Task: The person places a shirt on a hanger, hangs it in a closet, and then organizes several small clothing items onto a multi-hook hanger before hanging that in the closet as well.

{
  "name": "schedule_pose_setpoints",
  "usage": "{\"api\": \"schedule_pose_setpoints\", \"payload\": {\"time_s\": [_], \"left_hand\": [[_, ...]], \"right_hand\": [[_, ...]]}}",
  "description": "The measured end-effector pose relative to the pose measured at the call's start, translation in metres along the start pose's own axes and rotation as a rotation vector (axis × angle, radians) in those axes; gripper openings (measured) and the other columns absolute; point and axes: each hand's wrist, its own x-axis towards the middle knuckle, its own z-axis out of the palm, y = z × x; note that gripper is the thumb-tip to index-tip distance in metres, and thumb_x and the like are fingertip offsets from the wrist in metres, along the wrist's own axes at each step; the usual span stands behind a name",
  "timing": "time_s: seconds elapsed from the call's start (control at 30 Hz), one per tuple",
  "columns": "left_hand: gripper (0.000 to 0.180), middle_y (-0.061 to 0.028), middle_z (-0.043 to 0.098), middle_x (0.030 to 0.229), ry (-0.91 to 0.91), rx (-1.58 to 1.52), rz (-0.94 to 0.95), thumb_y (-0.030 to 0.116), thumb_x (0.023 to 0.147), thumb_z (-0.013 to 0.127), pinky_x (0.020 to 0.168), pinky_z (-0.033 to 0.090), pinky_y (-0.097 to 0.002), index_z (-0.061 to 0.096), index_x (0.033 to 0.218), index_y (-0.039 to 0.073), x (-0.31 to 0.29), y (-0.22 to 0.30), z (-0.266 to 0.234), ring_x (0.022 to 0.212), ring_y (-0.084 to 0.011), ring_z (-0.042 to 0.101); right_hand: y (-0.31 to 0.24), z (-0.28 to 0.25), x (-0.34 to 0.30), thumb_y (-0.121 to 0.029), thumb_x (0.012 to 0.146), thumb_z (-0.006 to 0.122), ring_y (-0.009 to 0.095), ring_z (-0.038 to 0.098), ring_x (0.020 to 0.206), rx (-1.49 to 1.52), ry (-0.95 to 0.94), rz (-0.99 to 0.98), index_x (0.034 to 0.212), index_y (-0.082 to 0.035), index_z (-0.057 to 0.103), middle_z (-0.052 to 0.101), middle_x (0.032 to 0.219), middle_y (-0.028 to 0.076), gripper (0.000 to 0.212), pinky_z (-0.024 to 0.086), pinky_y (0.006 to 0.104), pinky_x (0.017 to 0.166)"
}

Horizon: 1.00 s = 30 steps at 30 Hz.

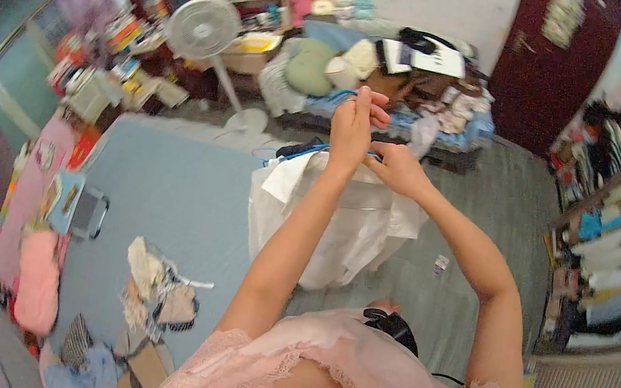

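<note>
Beyond the bed stands the fan; at the bed's right edge, the left forearm partly hides the white garment. The left hand has parted fingers, its hold unclear, masking part of the blue hanger; the right hand pinches it.
</note>
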Motion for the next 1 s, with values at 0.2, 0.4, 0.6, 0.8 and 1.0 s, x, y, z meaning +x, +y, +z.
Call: {"api": "schedule_pose_setpoints", "payload": {"time_s": [0.2,0.4,0.6,0.8,1.0], "left_hand": [[0.046,-0.0087,0.060,0.066,-0.384,-0.168,-0.015,0.032,0.094,0.030,0.056,0.044,-0.0244,0.059,0.087,-0.003,0.022,-0.018,0.159,0.057,-0.0119,0.055],[0.040,-0.0080,0.061,0.073,-0.698,-0.344,-0.106,0.029,0.092,0.034,0.064,0.044,-0.0232,0.059,0.097,-0.003,0.037,-0.001,0.303,0.065,-0.0111,0.055],[0.039,-0.0093,0.062,0.075,-0.909,-0.392,-0.243,0.024,0.087,0.034,0.067,0.045,-0.0253,0.059,0.096,-0.004,0.046,-0.017,0.417,0.067,-0.0145,0.057],[0.041,-0.0117,0.064,0.081,-1.218,-0.487,-0.245,0.027,0.089,0.033,0.072,0.045,-0.0271,0.058,0.098,-0.005,0.057,-0.053,0.525,0.074,-0.0162,0.059],[0.041,-0.0127,0.064,0.088,-1.491,-0.573,-0.245,0.032,0.090,0.040,0.078,0.044,-0.0287,0.057,0.100,-0.004,0.066,-0.068,0.645,0.082,-0.0171,0.059]], "right_hand": [[0.093,-0.105,-0.074,-0.042,0.081,0.052,0.037,0.054,0.062,0.025,0.106,0.157,0.069,0.001,0.055,0.055,0.065,0.021,0.045,0.041,0.0416,0.057],[0.167,-0.216,-0.148,-0.041,0.079,0.058,0.015,0.039,0.051,0.039,0.202,0.307,0.067,0.000,0.049,0.043,0.054,0.009,0.044,0.032,0.0325,0.048],[0.242,-0.268,-0.203,-0.049,0.077,0.059,0.010,0.035,0.053,0.271,0.253,0.420,0.063,-0.005,0.044,0.037,0.054,-0.002,0.049,0.028,0.0293,0.047],[0.303,-0.315,-0.236,-0.046,0.077,0.061,0.005,0.033,0.057,0.476,0.381,0.662,0.068,-0.009,0.050,0.038,0.060,-0.007,0.039,0.025,0.0241,0.050],[0.365,-0.360,-0.273,-0.034,0.079,0.063,0.001,0.034,0.055,0.515,0.760,0.790,0.068,-0.008,0.056,0.043,0.059,-0.009,0.029,0.024,0.0211,0.047]]}}
